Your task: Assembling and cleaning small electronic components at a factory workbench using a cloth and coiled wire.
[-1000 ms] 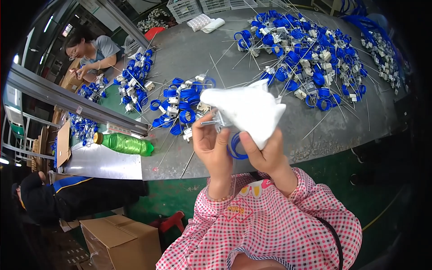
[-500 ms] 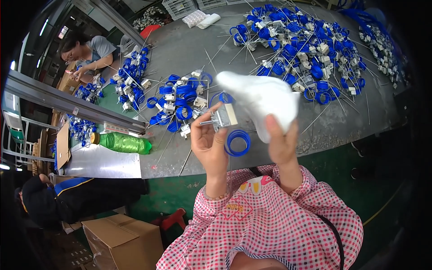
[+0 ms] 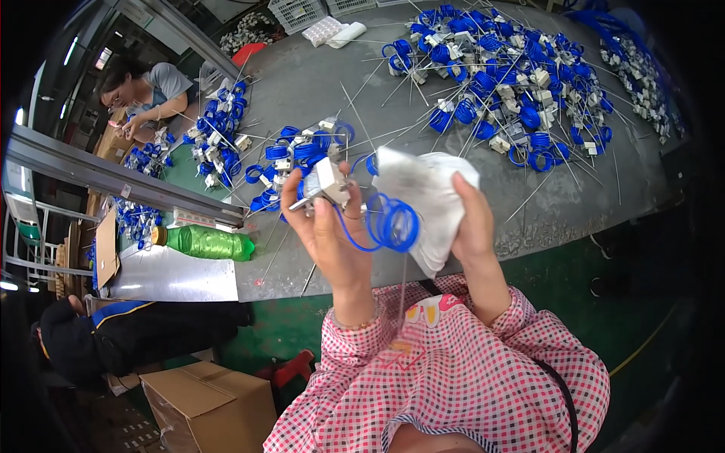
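My left hand (image 3: 334, 253) holds a capillary thermostat, a small white and metal block (image 3: 326, 181), raised over the table and tilted between thumb and fingers. From it runs a blue tube wound into a loose coil (image 3: 398, 226), which hangs to the right of that hand, with a thin straight end below. A folded white cloth (image 3: 430, 200) is gripped in my right hand (image 3: 476, 226), thumb on the near side. The cloth lies just behind the coil in this view; whether they touch I cannot tell. Beyond my left hand lies a small heap of similar thermostats (image 3: 302, 151).
A large pile of blue-coiled thermostats (image 3: 521, 90) covers the far right of the grey table (image 3: 317, 83). At left lies a green bottle (image 3: 208, 241) beside a metal frame bar (image 3: 113, 170). A co-worker (image 3: 151, 94) sits beyond it. A cardboard box (image 3: 211, 400) stands on the floor.
My left hand has moved left and turned the thermostat, so its white side now shows upward. My right hand and the cloth have come lower and flatter, and the blue coil has swung up.
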Tool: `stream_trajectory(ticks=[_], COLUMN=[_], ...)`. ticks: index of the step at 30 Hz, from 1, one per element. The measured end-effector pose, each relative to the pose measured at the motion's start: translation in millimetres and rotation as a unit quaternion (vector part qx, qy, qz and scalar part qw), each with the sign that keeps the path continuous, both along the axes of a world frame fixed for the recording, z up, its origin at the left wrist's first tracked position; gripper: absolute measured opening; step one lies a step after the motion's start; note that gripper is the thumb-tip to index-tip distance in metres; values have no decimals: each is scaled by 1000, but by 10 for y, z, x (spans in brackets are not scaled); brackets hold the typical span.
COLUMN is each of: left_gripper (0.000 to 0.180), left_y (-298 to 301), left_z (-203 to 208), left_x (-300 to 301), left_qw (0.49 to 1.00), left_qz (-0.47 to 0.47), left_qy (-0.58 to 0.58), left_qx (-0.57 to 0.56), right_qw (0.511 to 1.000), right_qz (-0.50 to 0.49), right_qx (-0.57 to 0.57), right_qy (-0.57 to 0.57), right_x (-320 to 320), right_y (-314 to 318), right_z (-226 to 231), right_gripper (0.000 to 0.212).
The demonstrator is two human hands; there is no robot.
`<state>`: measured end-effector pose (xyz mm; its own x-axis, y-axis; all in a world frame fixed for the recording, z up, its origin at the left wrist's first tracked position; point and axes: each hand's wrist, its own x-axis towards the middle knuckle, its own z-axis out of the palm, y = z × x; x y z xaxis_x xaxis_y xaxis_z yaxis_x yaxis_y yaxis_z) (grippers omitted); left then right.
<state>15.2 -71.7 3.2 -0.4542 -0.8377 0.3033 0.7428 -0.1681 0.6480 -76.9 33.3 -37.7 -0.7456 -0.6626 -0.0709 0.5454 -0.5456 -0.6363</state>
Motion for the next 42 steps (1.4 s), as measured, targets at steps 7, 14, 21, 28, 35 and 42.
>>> stream_trajectory(ticks=[7,14,21,28,35,42], left_gripper=[40,48,44,49,55,47], left_y=[157,-68,-90,-52,108,115], left_z=[-248,-209,-237,-351,-371,-351], left_x=[-147,75,111,155,79,60], left_qw=[933,869,919,987,971,969], left_qz=[155,138,50,-68,44,89], left_qy=[-175,-265,-230,-99,-194,-182], left_qx=[-272,-395,-317,-110,-132,-143], right_qw=[943,975,1000,979,836,849], right_qz=[191,130,20,-13,-38,-15], right_qx=[-187,-112,-11,80,69,64], right_qy=[-198,-142,21,190,543,524], right_x=[145,14,63,5,186,199], right_y=[-353,-177,0,112,-36,110], right_z=[-176,77,360,292,264,196], right_gripper=[40,40,40,42,26,28])
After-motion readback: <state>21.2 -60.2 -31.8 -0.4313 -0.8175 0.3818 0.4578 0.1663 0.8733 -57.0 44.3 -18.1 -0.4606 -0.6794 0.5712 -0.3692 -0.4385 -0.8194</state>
